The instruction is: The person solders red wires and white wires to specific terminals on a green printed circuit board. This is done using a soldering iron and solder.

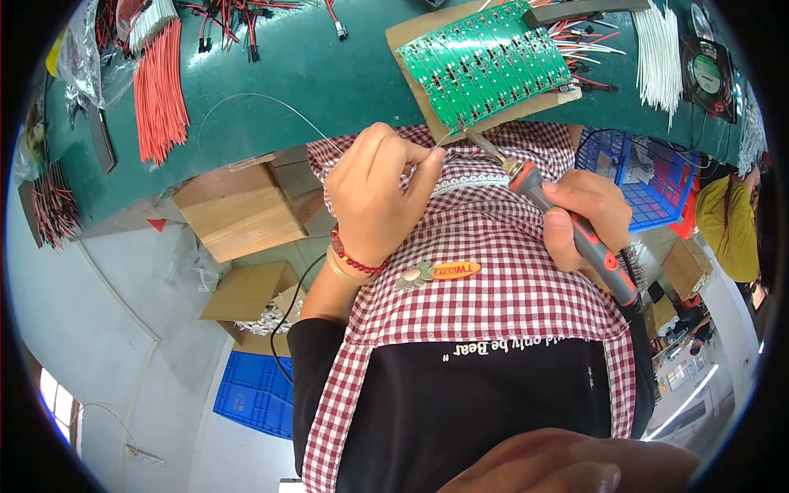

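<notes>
My right hand (592, 218) is closed round the red and grey handle of a soldering iron (567, 218). The iron's metal tip reaches the near edge of a green circuit board panel (485, 62), which is covered in rows of small parts. My left hand (382, 185) pinches a thin strand of solder wire (265, 96) between thumb and fingers. One end of the strand points at the board edge beside the iron's tip; the other loops away to the left over the table. Beneath the panel lies a brown cardboard sheet (408, 39). Whether tip and solder touch cannot be made out.
Bundles of red wires (160, 99) and white wires (657, 57) lie on the green table (271, 74). A dark flat bar (583, 11) rests across the panel's far edge. At right stand a small fan (708, 74) and a blue crate (637, 177); cardboard boxes (251, 296) sit below.
</notes>
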{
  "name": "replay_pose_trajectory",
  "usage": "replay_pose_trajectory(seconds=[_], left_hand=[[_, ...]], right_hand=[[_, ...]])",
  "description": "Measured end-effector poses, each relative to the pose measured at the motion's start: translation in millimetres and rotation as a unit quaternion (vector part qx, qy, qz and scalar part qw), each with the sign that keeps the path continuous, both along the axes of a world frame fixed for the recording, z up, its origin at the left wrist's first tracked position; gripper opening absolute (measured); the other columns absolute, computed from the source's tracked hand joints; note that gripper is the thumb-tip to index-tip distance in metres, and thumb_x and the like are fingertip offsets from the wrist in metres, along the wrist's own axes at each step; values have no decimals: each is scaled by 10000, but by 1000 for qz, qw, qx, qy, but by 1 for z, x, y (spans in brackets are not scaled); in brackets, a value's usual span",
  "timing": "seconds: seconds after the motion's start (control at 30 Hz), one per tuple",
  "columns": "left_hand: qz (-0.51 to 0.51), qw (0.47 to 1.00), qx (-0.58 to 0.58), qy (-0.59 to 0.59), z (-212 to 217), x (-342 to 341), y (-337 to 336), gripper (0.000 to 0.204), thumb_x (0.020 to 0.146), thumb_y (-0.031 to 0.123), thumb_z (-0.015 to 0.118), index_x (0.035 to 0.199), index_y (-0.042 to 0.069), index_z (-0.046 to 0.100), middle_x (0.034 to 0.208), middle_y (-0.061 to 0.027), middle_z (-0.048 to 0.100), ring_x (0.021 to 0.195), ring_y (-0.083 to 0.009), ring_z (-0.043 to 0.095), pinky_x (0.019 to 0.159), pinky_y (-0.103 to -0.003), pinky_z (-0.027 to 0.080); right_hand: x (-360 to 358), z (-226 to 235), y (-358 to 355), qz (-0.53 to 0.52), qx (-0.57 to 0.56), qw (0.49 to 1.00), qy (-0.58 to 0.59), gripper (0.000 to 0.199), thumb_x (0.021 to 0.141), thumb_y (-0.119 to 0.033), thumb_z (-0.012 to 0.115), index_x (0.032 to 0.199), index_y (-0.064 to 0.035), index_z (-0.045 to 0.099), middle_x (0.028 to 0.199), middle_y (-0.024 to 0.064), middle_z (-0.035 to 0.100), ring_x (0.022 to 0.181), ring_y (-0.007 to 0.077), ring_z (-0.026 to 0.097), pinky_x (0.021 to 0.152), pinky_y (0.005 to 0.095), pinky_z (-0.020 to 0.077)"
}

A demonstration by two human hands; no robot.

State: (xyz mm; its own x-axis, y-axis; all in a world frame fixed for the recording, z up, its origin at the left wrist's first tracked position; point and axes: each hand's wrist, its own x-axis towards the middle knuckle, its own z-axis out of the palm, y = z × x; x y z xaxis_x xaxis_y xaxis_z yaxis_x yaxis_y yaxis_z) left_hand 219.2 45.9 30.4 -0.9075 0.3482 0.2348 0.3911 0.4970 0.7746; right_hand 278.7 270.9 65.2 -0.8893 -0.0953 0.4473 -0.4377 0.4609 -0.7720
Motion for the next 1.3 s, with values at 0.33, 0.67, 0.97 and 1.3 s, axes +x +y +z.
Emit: replay_pose_trajectory(seconds=[0.33,0.67,0.97,1.3], left_hand=[[-5,1000,-19,-12,-7,3,5,240,675,36,802,734,59,570,717,-64,534,640,-237,561,535,-347,434],[3,999,29,34,2,-5,7,197,697,-49,741,827,18,608,797,-97,549,720,-267,561,608,-357,457],[-17,999,-4,47,-3,-5,15,188,696,-26,745,821,17,613,768,-85,532,715,-261,553,608,-365,453],[-3,1000,-14,-12,6,-3,19,187,710,-27,747,853,20,636,810,-91,521,703,-236,556,581,-346,449]], right_hand=[[2,5,-7,12,69,997,29,213,689,-48,690,882,39,676,602,67,570,478,185,571,417,293,444],[2,5,2,-18,80,995,63,185,746,-65,666,898,40,652,601,83,582,454,197,561,415,303,440],[2,2,-1,-17,57,997,40,187,729,-53,670,888,45,657,590,83,571,459,204,574,414,299,435],[-1,8,-4,6,87,995,51,219,683,-32,676,888,43,666,594,71,569,452,190,549,407,289,420]])
